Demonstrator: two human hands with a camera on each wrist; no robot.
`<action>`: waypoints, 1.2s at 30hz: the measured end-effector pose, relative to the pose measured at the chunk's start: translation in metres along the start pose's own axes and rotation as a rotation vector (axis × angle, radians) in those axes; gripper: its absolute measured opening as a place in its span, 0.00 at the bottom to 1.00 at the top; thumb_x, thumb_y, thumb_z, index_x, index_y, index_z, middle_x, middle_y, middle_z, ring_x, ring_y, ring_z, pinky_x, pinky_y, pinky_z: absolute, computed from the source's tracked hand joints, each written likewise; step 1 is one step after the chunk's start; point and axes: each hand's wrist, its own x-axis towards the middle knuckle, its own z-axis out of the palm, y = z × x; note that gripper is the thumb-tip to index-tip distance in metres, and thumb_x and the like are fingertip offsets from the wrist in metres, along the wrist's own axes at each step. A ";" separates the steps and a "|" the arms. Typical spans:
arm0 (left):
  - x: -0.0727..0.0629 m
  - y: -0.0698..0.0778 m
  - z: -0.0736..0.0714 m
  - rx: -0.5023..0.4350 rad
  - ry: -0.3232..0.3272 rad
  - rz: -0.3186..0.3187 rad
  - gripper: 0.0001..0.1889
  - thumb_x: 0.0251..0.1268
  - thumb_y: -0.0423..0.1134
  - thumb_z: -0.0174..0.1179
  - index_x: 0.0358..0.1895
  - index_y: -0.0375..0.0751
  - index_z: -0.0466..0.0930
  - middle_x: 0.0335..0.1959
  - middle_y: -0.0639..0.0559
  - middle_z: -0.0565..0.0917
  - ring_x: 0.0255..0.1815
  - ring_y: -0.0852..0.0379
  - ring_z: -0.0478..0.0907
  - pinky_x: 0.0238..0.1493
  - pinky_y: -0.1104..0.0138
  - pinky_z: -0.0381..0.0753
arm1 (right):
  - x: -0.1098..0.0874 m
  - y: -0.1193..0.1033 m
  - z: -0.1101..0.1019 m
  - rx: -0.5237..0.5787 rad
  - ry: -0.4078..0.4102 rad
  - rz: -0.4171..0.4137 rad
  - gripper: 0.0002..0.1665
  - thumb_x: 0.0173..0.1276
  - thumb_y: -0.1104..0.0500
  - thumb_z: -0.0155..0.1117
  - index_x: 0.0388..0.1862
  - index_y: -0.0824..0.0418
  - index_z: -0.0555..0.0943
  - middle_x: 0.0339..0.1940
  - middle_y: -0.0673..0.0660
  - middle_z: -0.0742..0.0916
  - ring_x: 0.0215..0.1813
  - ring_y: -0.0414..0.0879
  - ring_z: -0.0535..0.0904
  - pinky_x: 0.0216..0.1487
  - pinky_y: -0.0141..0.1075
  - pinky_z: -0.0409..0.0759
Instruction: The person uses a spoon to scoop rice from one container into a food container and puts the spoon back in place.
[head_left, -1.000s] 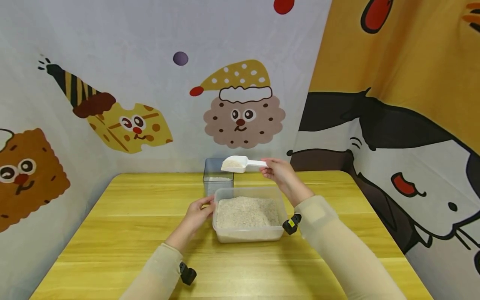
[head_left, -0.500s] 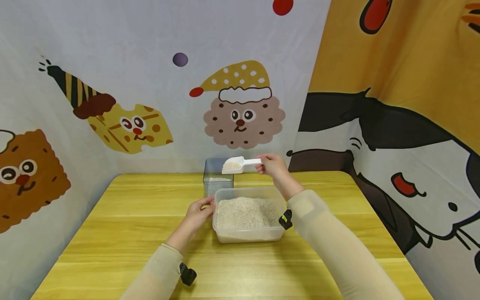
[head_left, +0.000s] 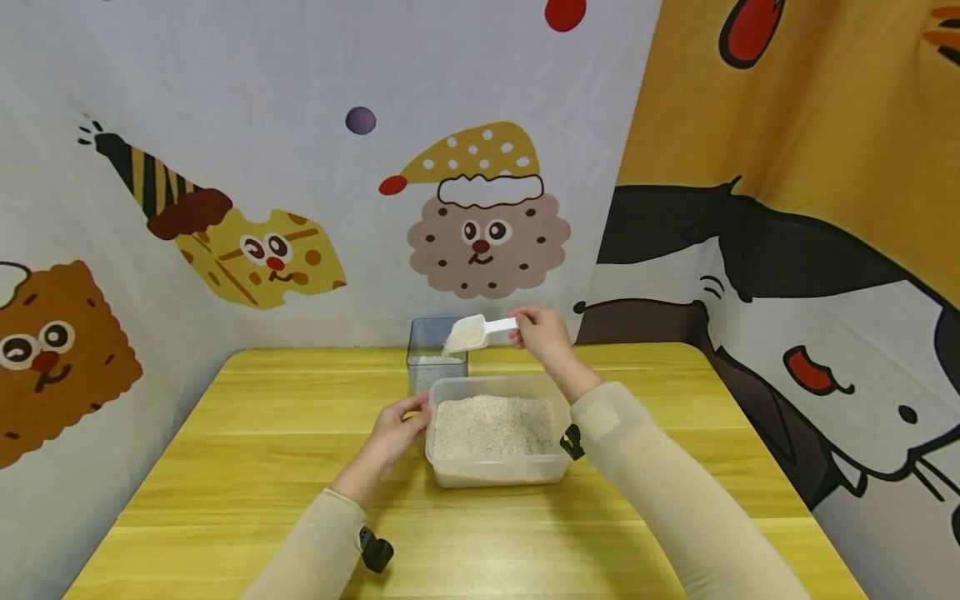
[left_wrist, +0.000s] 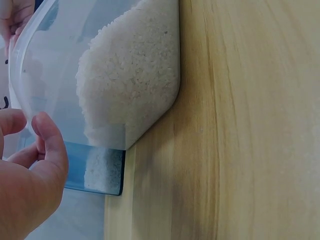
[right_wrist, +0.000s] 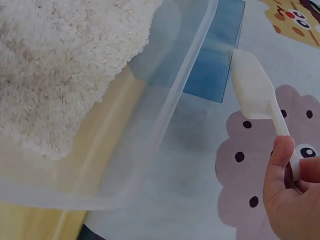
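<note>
My right hand (head_left: 545,335) grips the handle of a white scoop (head_left: 468,334), tilted over a bluish see-through container (head_left: 417,377). Rice spills from its lip into that container, which holds some white rice. In the right wrist view the scoop (right_wrist: 251,89) shows from its underside, thumb and fingers round the handle. With thumb and finger, my left hand (head_left: 394,427) pinches the rim of a clear plastic tub (head_left: 498,475) at its left back corner. A heap of rice (head_left: 495,425) lies in the tub; the left wrist view shows the pinch of the hand (left_wrist: 37,172) closely.
Both containers stand on a yellow wood-grain table (head_left: 247,467), the bluish one behind the tub's left back corner. A cartoon-printed cloth wall (head_left: 300,167) rises just behind the table, and another printed cloth (head_left: 847,350) hangs at the right.
My right hand has moved slightly left and the scoop has tipped lower at its lip. Rice now falls from it into the bluish container. The left hand and tub have stayed put.
</note>
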 end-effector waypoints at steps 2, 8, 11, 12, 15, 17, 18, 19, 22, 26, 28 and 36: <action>0.000 0.000 0.000 0.002 0.003 -0.004 0.22 0.68 0.32 0.54 0.65 0.31 0.69 0.53 0.40 0.72 0.45 0.62 0.74 0.47 0.70 0.79 | -0.002 0.000 0.001 -0.040 -0.007 -0.045 0.17 0.75 0.63 0.47 0.49 0.70 0.80 0.31 0.63 0.84 0.26 0.42 0.77 0.34 0.37 0.82; -0.002 0.001 0.000 0.003 0.009 -0.016 0.22 0.68 0.32 0.54 0.64 0.32 0.69 0.50 0.44 0.73 0.44 0.63 0.74 0.45 0.71 0.79 | -0.008 -0.003 0.002 -0.253 -0.033 -0.249 0.15 0.75 0.61 0.48 0.49 0.64 0.82 0.35 0.63 0.85 0.34 0.50 0.81 0.34 0.37 0.81; -0.002 0.001 0.001 0.002 0.008 -0.014 0.22 0.68 0.32 0.54 0.64 0.31 0.69 0.50 0.45 0.73 0.44 0.63 0.74 0.47 0.69 0.79 | -0.012 -0.004 0.002 -0.409 -0.040 -0.428 0.15 0.75 0.61 0.49 0.49 0.62 0.82 0.37 0.60 0.86 0.35 0.49 0.81 0.33 0.35 0.80; -0.002 0.002 0.001 0.001 0.007 -0.012 0.22 0.68 0.33 0.54 0.64 0.31 0.69 0.50 0.45 0.73 0.44 0.63 0.74 0.47 0.69 0.79 | -0.013 -0.005 0.002 -0.462 -0.043 -0.496 0.14 0.75 0.62 0.49 0.49 0.61 0.82 0.39 0.59 0.86 0.37 0.48 0.82 0.36 0.36 0.80; -0.002 0.001 0.001 0.005 0.005 -0.009 0.22 0.68 0.33 0.54 0.64 0.31 0.68 0.50 0.44 0.73 0.44 0.63 0.74 0.48 0.68 0.79 | -0.017 -0.006 0.001 -0.576 -0.058 -0.692 0.13 0.73 0.63 0.51 0.49 0.60 0.82 0.44 0.56 0.86 0.44 0.47 0.81 0.45 0.38 0.81; -0.001 0.001 0.001 0.000 0.008 -0.010 0.22 0.68 0.33 0.54 0.64 0.31 0.69 0.51 0.43 0.73 0.44 0.63 0.74 0.47 0.69 0.79 | -0.019 -0.007 0.000 -0.619 -0.068 -0.787 0.13 0.72 0.64 0.52 0.49 0.60 0.82 0.47 0.54 0.85 0.50 0.47 0.80 0.53 0.38 0.79; -0.001 0.001 0.001 0.000 0.010 -0.010 0.22 0.68 0.33 0.54 0.64 0.31 0.69 0.51 0.43 0.73 0.44 0.63 0.74 0.47 0.69 0.79 | -0.020 -0.008 0.000 -0.623 -0.075 -0.815 0.13 0.72 0.64 0.53 0.50 0.59 0.82 0.49 0.54 0.85 0.53 0.47 0.80 0.55 0.38 0.78; 0.000 0.000 0.001 -0.001 0.013 -0.014 0.22 0.68 0.32 0.54 0.64 0.32 0.69 0.52 0.42 0.73 0.44 0.63 0.74 0.47 0.70 0.78 | -0.021 -0.008 -0.001 -0.618 -0.080 -0.831 0.13 0.72 0.65 0.53 0.50 0.60 0.81 0.49 0.54 0.85 0.53 0.48 0.79 0.56 0.38 0.78; 0.000 0.000 0.000 -0.005 0.018 -0.017 0.22 0.68 0.32 0.55 0.64 0.32 0.70 0.53 0.41 0.73 0.44 0.63 0.74 0.46 0.70 0.79 | -0.024 -0.008 -0.002 -0.591 -0.070 -0.824 0.14 0.72 0.65 0.52 0.51 0.59 0.81 0.50 0.54 0.84 0.52 0.47 0.80 0.54 0.37 0.78; 0.000 -0.001 0.000 -0.002 0.014 -0.017 0.22 0.68 0.32 0.54 0.64 0.32 0.70 0.53 0.41 0.73 0.44 0.62 0.75 0.46 0.70 0.79 | -0.025 -0.007 -0.004 -0.553 -0.040 -0.789 0.13 0.72 0.65 0.52 0.50 0.58 0.82 0.49 0.54 0.85 0.47 0.47 0.81 0.47 0.38 0.80; 0.000 -0.001 0.000 -0.002 0.012 -0.016 0.22 0.68 0.32 0.54 0.64 0.32 0.70 0.53 0.41 0.73 0.44 0.62 0.74 0.47 0.69 0.79 | -0.026 -0.007 -0.005 -0.546 -0.033 -0.781 0.13 0.73 0.64 0.52 0.49 0.59 0.82 0.48 0.54 0.85 0.45 0.46 0.80 0.44 0.37 0.80; 0.000 -0.001 -0.001 -0.016 0.000 -0.010 0.22 0.68 0.32 0.54 0.64 0.31 0.69 0.52 0.41 0.72 0.41 0.64 0.74 0.47 0.67 0.79 | -0.024 -0.004 -0.006 -0.515 -0.022 -0.723 0.14 0.75 0.61 0.49 0.50 0.59 0.82 0.40 0.54 0.85 0.34 0.43 0.76 0.33 0.33 0.76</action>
